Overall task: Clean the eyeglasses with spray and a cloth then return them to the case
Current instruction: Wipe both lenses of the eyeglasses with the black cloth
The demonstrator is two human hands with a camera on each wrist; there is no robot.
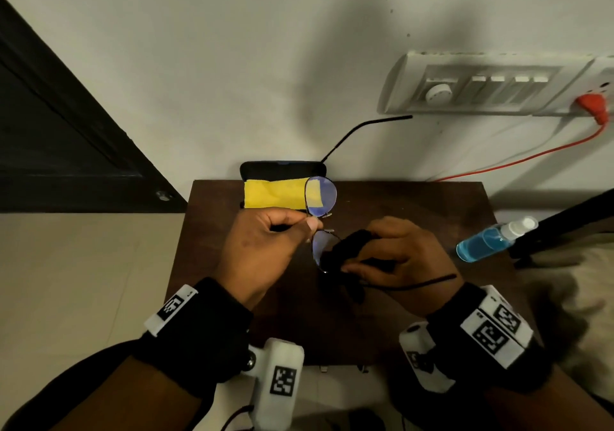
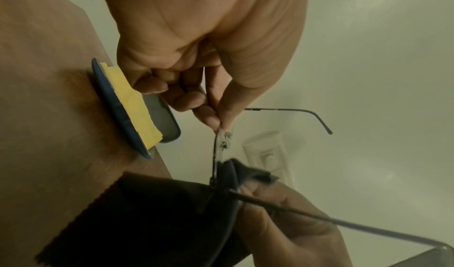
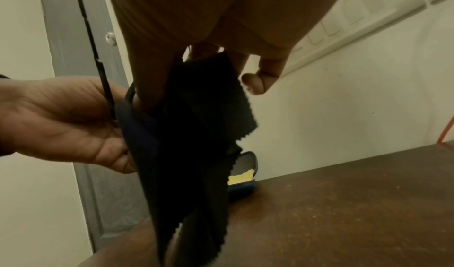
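Observation:
My left hand (image 1: 265,241) pinches the thin-framed eyeglasses (image 1: 320,198) at the bridge, above the dark wooden table (image 1: 398,204). One lens stands up over the case; the other lens is wrapped in a black cloth (image 1: 342,251) that my right hand (image 1: 398,251) grips around it. In the left wrist view the left hand (image 2: 216,119) pinches the eyeglasses (image 2: 221,145) and the black cloth (image 2: 172,213) hangs down. In the right wrist view the black cloth (image 3: 196,135) hides the lens and my right hand (image 3: 209,53) curls round it. The open dark case (image 1: 282,168) with a yellow cloth (image 1: 275,193) lies at the table's back.
A spray bottle (image 1: 491,239) of blue liquid lies on its side at the table's right edge. A switchboard (image 1: 481,85) with an orange plug and cable is on the wall. A dark door (image 1: 66,138) stands at left.

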